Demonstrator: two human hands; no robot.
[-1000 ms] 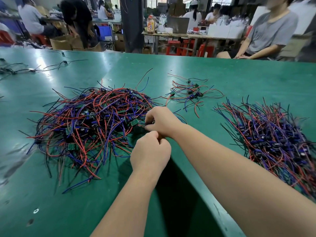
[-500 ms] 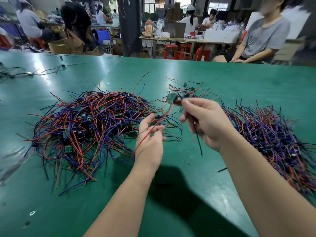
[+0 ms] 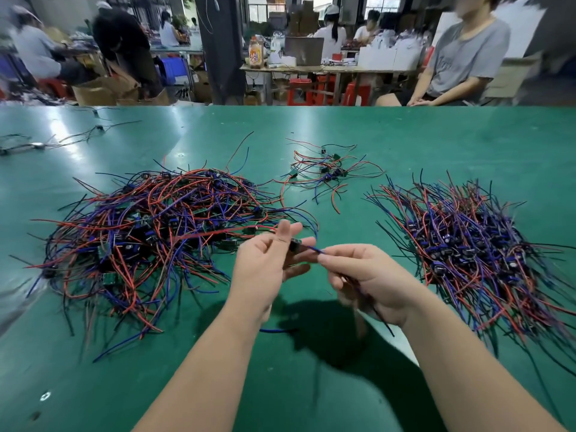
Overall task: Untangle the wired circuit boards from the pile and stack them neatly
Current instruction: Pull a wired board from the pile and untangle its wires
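Pile [image 3: 149, 238] of tangled red, blue and black wires and small green boards spreads over the left of the green table [image 3: 436, 145], its near edge just beside the left hand [image 3: 261, 269]. That hand is raised above the table, palm turned to the right, fingers loosely spread, and it pinches one board [image 3: 295, 244] at the fingertips. A red wire [image 3: 218, 233] runs leftward from those fingers, over the top of the pile. Beyond the hands, well apart from them, lies a small loose cluster [image 3: 324, 173] of a few wired boards. A blue wire [image 3: 313, 249] leaves the held board to the right and is pinched between the thumb and forefinger of the right hand [image 3: 371, 275]; the other fingers are curled round dark wires that trail down out of the fist, blurred. The two hands are close together but not touching, with the board between them. To the right of the right hand lies the stack [image 3: 473, 244], its boards gathered along the middle and the wires fanned outward.
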